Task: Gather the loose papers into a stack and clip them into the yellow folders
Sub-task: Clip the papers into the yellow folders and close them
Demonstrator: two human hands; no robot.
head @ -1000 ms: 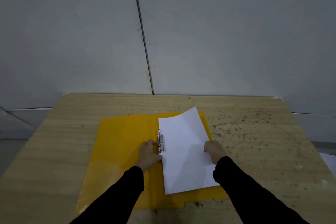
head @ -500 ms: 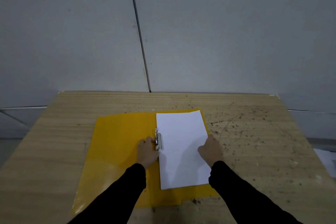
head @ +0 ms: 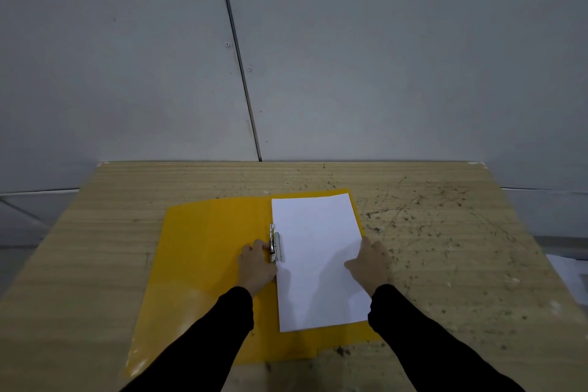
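Note:
An open yellow folder (head: pixel 210 251) lies flat on the wooden table (head: pixel 445 232). A stack of white papers (head: pixel 315 232) lies flat on its right half, left edge against the spine. A metal clip (head: pixel 276 243) sits at the spine on that edge. My left hand (head: pixel 256 267) rests on the folder's left half with its fingertips on the clip. My right hand (head: pixel 369 264) holds the stack at its right edge, thumb spread on top of the sheets. Black sleeves cover both forearms.
The table's right part is scratched and speckled with dark marks. Grey wall panels stand right behind the far edge. White sheets (head: pixel 568 277) lie lower down beyond the table's right edge. The folder's near edge lies close to the table's front.
The papers' far right corner, curled up a second ago, now lies flat. My right hand has slid from the sheet's edge onto its top. My left hand stays at the clip.

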